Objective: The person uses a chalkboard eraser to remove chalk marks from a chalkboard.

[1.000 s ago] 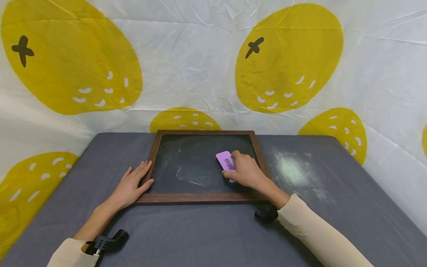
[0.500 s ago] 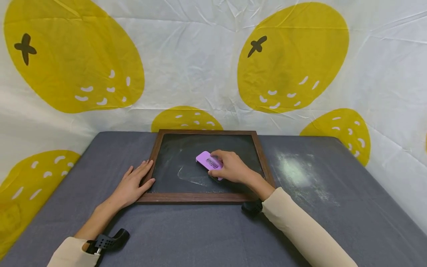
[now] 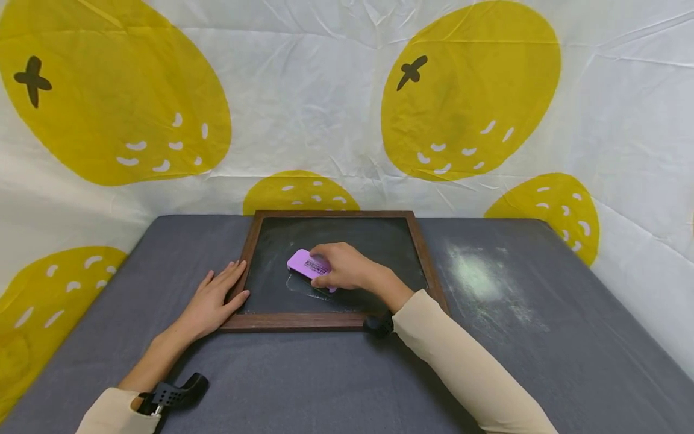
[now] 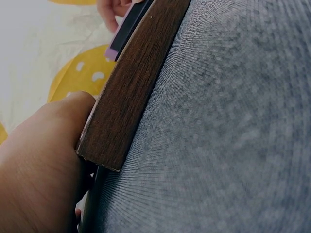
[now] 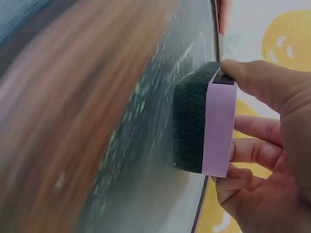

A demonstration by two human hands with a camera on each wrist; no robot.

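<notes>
A chalkboard (image 3: 368, 241) in a brown wooden frame (image 3: 293, 322) lies on the table. My right hand (image 3: 349, 266) grips a purple chalkboard eraser (image 3: 303, 261) between thumb and fingers, over the board's middle-left part. In the right wrist view the eraser's dark felt pad (image 5: 192, 126) faces the board surface. Faint chalk lines (image 3: 293, 289) show just below and left of the eraser. My left hand (image 3: 211, 303) rests with fairly straight fingers on the frame's left side; in the left wrist view that hand (image 4: 43, 160) lies along the frame's corner.
Grey cloth (image 3: 303, 380) covers the table. A pale chalk-dust smear (image 3: 479, 277) marks the cloth right of the board. Behind hangs a white curtain (image 3: 309, 90) printed with yellow fruit shapes. Black camera mounts (image 3: 181, 392) sit on both wrists.
My right hand has slid the eraser leftward across the board, from its right part to the middle-left, beside the chalk lines. The left hand has stayed on the frame.
</notes>
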